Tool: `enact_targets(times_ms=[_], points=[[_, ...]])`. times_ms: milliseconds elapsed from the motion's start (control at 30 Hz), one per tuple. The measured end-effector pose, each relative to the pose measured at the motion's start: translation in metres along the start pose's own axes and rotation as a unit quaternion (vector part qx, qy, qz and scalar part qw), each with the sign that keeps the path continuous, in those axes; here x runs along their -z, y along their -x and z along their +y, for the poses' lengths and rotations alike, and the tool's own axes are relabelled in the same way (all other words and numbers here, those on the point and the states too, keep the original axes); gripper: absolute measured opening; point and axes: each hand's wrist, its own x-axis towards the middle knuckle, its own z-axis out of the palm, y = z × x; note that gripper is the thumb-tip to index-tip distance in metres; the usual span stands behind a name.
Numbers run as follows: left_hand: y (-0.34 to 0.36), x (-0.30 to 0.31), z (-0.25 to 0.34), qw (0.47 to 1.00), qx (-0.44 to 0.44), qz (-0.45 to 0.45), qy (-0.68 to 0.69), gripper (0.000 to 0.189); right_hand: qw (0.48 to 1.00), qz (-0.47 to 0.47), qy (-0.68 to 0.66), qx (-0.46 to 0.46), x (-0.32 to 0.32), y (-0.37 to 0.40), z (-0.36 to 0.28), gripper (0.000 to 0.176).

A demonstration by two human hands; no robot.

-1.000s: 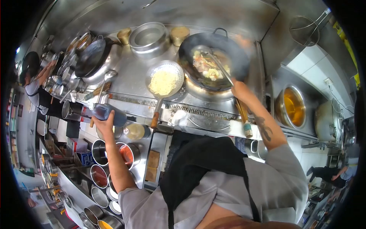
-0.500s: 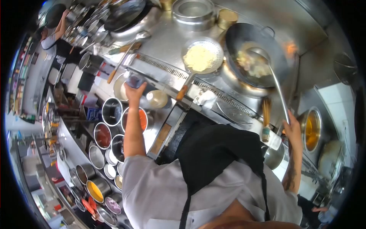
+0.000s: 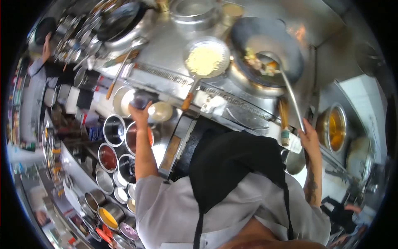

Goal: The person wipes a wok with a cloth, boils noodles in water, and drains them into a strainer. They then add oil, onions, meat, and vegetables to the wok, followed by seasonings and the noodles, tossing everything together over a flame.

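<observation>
In the head view, my right hand (image 3: 311,139) is wrapped round the long handle of a ladle (image 3: 292,95). The ladle's bowl rests among mixed food (image 3: 256,65) in a large dark wok (image 3: 293,54). Out to the left, my left hand (image 3: 140,114) closes on a dark, see-through bottle (image 3: 144,98), whose exact kind is blurred. Right beside that bottle stands a rounded container with cream-coloured contents (image 3: 161,111). Between my hands, a perforated strainer with a wooden handle (image 3: 188,101) holds pale yellow noodles (image 3: 204,60).
Round metal pots of sauces, among them a red one (image 3: 107,157), line the left side. A bamboo brush (image 3: 284,124) lies below the wok. At right sits a bowl of orange liquid (image 3: 336,128). Flame (image 3: 299,33) shows behind the wok. Another person (image 3: 39,68) works far left.
The whole view has shifted slightly. The food in the wok has been moved about, and orange pieces now show by the ladle. The bottle in my left hand looks darker and turned.
</observation>
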Motion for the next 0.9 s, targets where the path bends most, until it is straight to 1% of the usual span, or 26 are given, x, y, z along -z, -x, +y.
enact_targets(times_ms=[67, 133, 167, 200, 267, 300, 333, 367, 400, 467, 500, 533, 567, 600, 633, 667, 700, 733, 767, 833, 867, 900], points=[[0.003, -0.005, -0.032, 0.998, 0.0, -0.022, 0.057, 0.085, 0.994, 0.033, 0.083, 0.066, -0.006, -0.013, 0.03, 0.05], [0.003, 0.004, -0.039, 0.998, -0.003, -0.064, 0.029, 0.077, 0.984, 0.048, 0.134, 0.103, -0.004, -0.03, 0.034, 0.052], [0.002, 0.012, -0.044, 0.996, -0.01, -0.093, 0.01, 0.07, 0.978, 0.054, 0.159, 0.12, -0.006, -0.037, 0.033, 0.053], [0.004, 0.016, -0.046, 0.993, -0.017, -0.12, -0.01, 0.063, 0.979, 0.061, 0.169, 0.098, -0.008, -0.044, 0.032, 0.053], [0.006, 0.036, -0.013, 0.981, -0.002, -0.175, 0.082, 0.051, 0.978, 0.073, 0.188, 0.058, -0.013, -0.058, 0.024, 0.054], [0.007, 0.055, -0.004, 0.973, 0.064, -0.221, -0.002, 0.045, 0.978, 0.077, 0.189, 0.047, -0.017, -0.062, 0.016, 0.054], [0.005, 0.073, 0.006, 0.952, 0.129, -0.263, -0.087, 0.039, 0.978, 0.08, 0.189, 0.038, -0.022, -0.066, 0.008, 0.053], [0.004, 0.087, 0.025, 0.946, 0.114, -0.272, -0.138, 0.032, 0.978, 0.081, 0.19, 0.028, -0.024, -0.067, 0.004, 0.053], [0.003, 0.096, 0.05, 0.936, 0.1, -0.279, -0.189, 0.025, 0.985, 0.067, 0.158, 0.033, -0.024, -0.064, 0.003, 0.053], [-0.002, 0.093, 0.125, 0.943, 0.166, -0.283, -0.051, 0.02, 0.994, 0.039, 0.095, 0.05, -0.021, -0.058, 0.002, 0.052], [0.003, 0.08, 0.153, 0.938, 0.2, -0.282, 0.019, 0.017, 0.979, 0.073, 0.078, 0.174, -0.027, -0.056, 0.022, 0.053], [0.01, 0.058, 0.165, 0.952, 0.134, -0.271, 0.047, 0.014, 0.99, 0.028, 0.041, 0.133, -0.022, -0.048, 0.017, 0.052], [0.012, 0.032, 0.191, 0.944, 0.048, -0.318, 0.076, 0.014, 0.996, -0.016, 0.003, 0.092, -0.012, -0.037, 0.002, 0.052], [0.021, 0.001, 0.222, 0.932, 0.025, -0.341, 0.122, 0.015, 0.997, -0.066, -0.03, 0.033, -0.003, -0.03, -0.012, 0.052], [0.029, -0.028, 0.261, 0.919, -0.01, -0.377, 0.117, 0.018, 0.992, -0.111, -0.057, -0.029, 0.006, -0.024, -0.025, 0.052], [0.04, -0.064, 0.279, 0.904, -0.102, -0.401, 0.105, 0.021, 0.994, -0.097, -0.042, -0.001, 0.005, -0.027, -0.019, 0.052], [0.053, -0.098, 0.301, 0.884, -0.156, -0.427, 0.107, 0.027, 0.996, -0.082, -0.028, 0.026, 0.0, -0.035, -0.007, 0.052], [0.069, -0.132, 0.322, 0.869, -0.252, -0.401, 0.146, 0.035, 0.996, -0.066, -0.013, 0.053, -0.006, -0.044, 0.005, 0.052], [0.076, -0.161, 0.352, 0.855, -0.327, -0.385, 0.118, 0.039, 0.998, -0.052, -0.013, 0.037, -0.011, -0.057, 0.015, 0.049], [0.095, -0.224, 0.373, 0.835, -0.443, -0.313, 0.096, 0.031, 0.998, 0.004, 0.053, 0.034, -0.011, -0.064, 0.009, 0.048], [0.104, -0.243, 0.374, 0.826, -0.446, -0.339, 0.058, 0.027, 0.995, 0.031, 0.087, 0.034, -0.01, -0.069, 0.007, 0.047], [0.112, -0.262, 0.374, 0.817, -0.447, -0.364, 0.02, 0.023, 0.991, 0.057, 0.116, 0.032, -0.016, -0.075, 0.019, 0.046]])
